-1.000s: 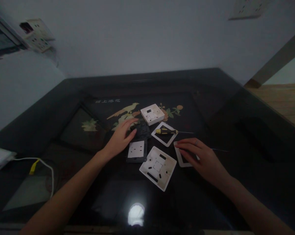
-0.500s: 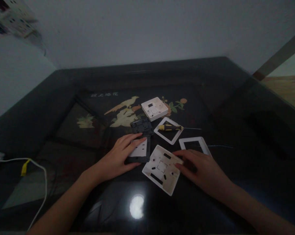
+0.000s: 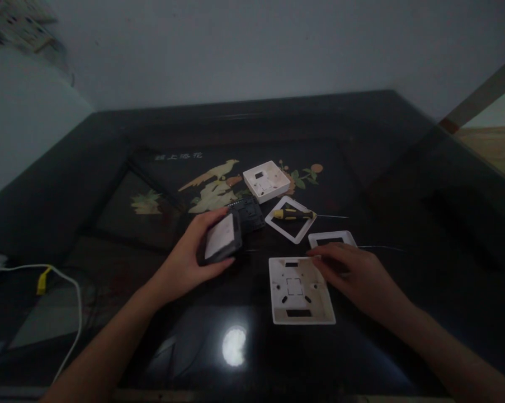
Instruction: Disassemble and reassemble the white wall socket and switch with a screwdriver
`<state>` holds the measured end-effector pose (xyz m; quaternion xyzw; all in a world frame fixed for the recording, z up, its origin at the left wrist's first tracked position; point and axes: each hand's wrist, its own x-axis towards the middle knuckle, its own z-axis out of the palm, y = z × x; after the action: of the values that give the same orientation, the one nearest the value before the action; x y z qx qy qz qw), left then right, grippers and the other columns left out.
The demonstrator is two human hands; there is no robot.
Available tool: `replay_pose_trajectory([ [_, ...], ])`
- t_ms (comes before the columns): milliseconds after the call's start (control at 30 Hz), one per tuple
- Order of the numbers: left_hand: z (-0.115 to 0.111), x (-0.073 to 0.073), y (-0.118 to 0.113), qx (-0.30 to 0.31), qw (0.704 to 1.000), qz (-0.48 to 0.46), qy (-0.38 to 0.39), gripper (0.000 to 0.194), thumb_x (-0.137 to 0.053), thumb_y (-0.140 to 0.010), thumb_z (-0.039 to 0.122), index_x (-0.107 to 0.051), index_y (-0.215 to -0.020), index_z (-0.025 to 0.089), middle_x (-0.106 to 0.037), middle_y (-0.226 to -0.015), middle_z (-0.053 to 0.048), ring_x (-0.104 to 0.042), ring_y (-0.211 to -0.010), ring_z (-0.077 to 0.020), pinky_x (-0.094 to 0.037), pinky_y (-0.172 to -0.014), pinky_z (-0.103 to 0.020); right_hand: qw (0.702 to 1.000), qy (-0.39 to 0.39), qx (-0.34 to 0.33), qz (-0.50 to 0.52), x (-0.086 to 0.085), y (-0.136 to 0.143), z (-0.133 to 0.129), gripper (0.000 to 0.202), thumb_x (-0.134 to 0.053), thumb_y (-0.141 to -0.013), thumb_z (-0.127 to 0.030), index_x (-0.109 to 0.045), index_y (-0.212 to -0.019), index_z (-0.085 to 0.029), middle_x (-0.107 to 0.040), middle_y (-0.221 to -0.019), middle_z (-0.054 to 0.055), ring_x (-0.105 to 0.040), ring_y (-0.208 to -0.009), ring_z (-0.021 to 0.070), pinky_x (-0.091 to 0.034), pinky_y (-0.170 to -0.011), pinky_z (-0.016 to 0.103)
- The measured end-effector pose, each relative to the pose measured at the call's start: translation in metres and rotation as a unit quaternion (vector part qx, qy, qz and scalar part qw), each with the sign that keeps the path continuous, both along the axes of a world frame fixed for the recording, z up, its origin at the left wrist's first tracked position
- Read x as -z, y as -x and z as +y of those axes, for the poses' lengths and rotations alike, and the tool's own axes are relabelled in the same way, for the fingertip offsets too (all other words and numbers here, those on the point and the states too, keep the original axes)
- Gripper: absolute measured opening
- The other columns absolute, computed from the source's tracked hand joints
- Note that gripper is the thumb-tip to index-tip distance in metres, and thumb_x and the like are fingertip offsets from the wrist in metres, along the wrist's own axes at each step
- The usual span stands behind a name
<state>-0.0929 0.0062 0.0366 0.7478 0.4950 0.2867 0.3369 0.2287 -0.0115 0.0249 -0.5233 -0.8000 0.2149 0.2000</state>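
Observation:
My left hand (image 3: 192,254) grips a dark-framed socket panel with a white face (image 3: 221,237) by its edges, tilted up off the table. Just behind it lies another dark panel part (image 3: 250,212). With thumb and fingers, my right hand (image 3: 355,274) pinches the upper right corner of a white square mounting box (image 3: 295,287), which lies with its hollow side up. Near that hand is a white square frame (image 3: 331,238), partly hidden by the fingers.
A second white mounting box (image 3: 267,182) sits farther back. A yellow-and-black screwdriver (image 3: 294,215) lies across another white frame (image 3: 282,228). A white cable (image 3: 80,313) with a yellow tag (image 3: 42,283) runs along the left. All lie on a glossy dark table (image 3: 193,358) against a wall.
My left hand has lifted and tilted the socket panel, moving it left. The mounting box at my right hand has turned until its sides are nearly square to me, and shifted right.

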Motion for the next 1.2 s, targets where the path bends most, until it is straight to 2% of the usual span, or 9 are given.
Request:
replay_pose_trajectory([
  [100, 0.002, -0.004, 0.009, -0.046, 0.988, -0.126, 0.079, 0.072, -0.063, -0.087, 0.054, -0.033, -0.149, 0.031, -0.046, -0.150, -0.010, -0.046, -0.136, -0.0337, -0.037, -0.115, -0.051, 1.000, -0.006, 0.018, -0.004, 0.001, -0.006, 0.003, 0.020, -0.054, -0.091, -0.027, -0.072, -0.098, -0.023, -0.077, -0.088, 0.005, -0.073, -0.072, 0.0196, -0.059, -0.061, 0.031],
  [200, 0.000, -0.009, 0.011, -0.050, 0.972, -0.175, 0.150, 0.081, -0.057, -0.086, 0.066, -0.026, -0.153, 0.032, -0.050, -0.148, -0.011, -0.057, -0.124, -0.0344, -0.048, -0.105, -0.049, 1.000, -0.018, 0.020, -0.006, 0.002, -0.009, 0.005, 0.020, -0.054, -0.090, -0.027, -0.072, -0.096, -0.022, -0.078, -0.086, 0.005, -0.073, -0.069, 0.0197, -0.058, -0.058, 0.030],
  [400, -0.010, -0.017, -0.001, 0.025, 0.907, -0.295, 0.301, 0.094, -0.061, -0.078, 0.072, -0.022, -0.154, 0.033, -0.053, -0.143, -0.013, -0.062, -0.119, -0.0368, -0.055, -0.097, -0.051, 0.999, -0.029, 0.025, -0.003, 0.005, -0.013, 0.009, 0.023, -0.051, -0.090, -0.028, -0.073, -0.094, -0.021, -0.079, -0.089, 0.006, -0.074, -0.073, 0.0217, -0.059, -0.062, 0.034],
  [500, -0.015, -0.016, -0.004, 0.041, 0.886, -0.326, 0.328, 0.092, -0.060, -0.076, 0.076, -0.031, -0.150, 0.030, -0.058, -0.134, -0.015, -0.064, -0.112, -0.0367, -0.058, -0.088, -0.050, 0.999, -0.034, 0.033, 0.001, 0.007, -0.015, 0.011, 0.023, -0.052, -0.091, -0.030, -0.073, -0.095, -0.021, -0.079, -0.090, 0.006, -0.074, -0.074, 0.0216, -0.059, -0.063, 0.034],
  [800, -0.019, -0.013, 0.001, 0.012, 0.873, -0.327, 0.361, 0.086, -0.059, -0.061, 0.089, -0.059, -0.125, 0.031, -0.064, -0.119, -0.011, -0.065, -0.095, -0.0273, -0.056, -0.076, -0.038, 0.999, -0.023, -0.012, -0.023, 0.006, -0.021, 0.013, 0.026, -0.051, -0.094, -0.032, -0.071, -0.107, -0.023, -0.077, -0.101, 0.007, -0.074, -0.086, 0.0227, -0.061, -0.074, 0.038],
  [867, -0.015, -0.010, -0.001, -0.013, 0.849, -0.359, 0.387, 0.073, -0.051, -0.074, 0.085, -0.062, -0.118, 0.028, -0.067, -0.110, -0.011, -0.065, -0.089, -0.0244, -0.055, -0.069, -0.033, 0.999, -0.023, -0.026, -0.028, 0.006, -0.025, 0.012, 0.028, -0.054, -0.092, -0.034, -0.070, -0.113, -0.024, -0.075, -0.109, 0.008, -0.074, -0.093, 0.0240, -0.061, -0.079, 0.041],
  [967, -0.011, -0.007, -0.003, -0.055, 0.831, -0.369, 0.413, 0.039, -0.060, -0.088, 0.058, -0.063, -0.112, 0.028, -0.067, -0.104, -0.008, -0.065, -0.086, -0.0196, -0.054, -0.069, -0.028, 0.999, -0.018, -0.047, -0.019, 0.003, -0.030, 0.011, 0.033, -0.063, -0.088, -0.038, -0.068, -0.118, -0.026, -0.069, -0.120, 0.010, -0.069, -0.105, 0.0264, -0.059, -0.089, 0.045],
  [1033, -0.010, -0.008, -0.004, -0.062, 0.838, -0.359, 0.406, 0.031, -0.072, -0.083, 0.043, -0.065, -0.108, 0.028, -0.066, -0.100, -0.005, -0.064, -0.083, -0.0161, -0.053, -0.068, -0.024, 0.998, -0.003, -0.068, -0.015, -0.002, -0.031, 0.008, 0.042, -0.069, -0.083, -0.041, -0.066, -0.123, -0.028, -0.063, -0.128, 0.012, -0.065, -0.114, 0.0295, -0.057, -0.093, 0.049],
  [1200, -0.013, -0.011, -0.008, -0.004, 0.890, -0.259, 0.376, 0.026, -0.079, -0.077, 0.036, -0.066, -0.094, 0.022, -0.061, -0.091, 0.000, -0.057, -0.070, -0.0105, -0.045, -0.057, -0.018, 0.985, 0.049, -0.162, -0.037, -0.010, -0.023, -0.002, 0.081, -0.082, -0.067, -0.051, -0.052, -0.140, -0.035, -0.048, -0.150, 0.011, -0.048, -0.134, 0.0360, -0.050, -0.101, 0.055],
])
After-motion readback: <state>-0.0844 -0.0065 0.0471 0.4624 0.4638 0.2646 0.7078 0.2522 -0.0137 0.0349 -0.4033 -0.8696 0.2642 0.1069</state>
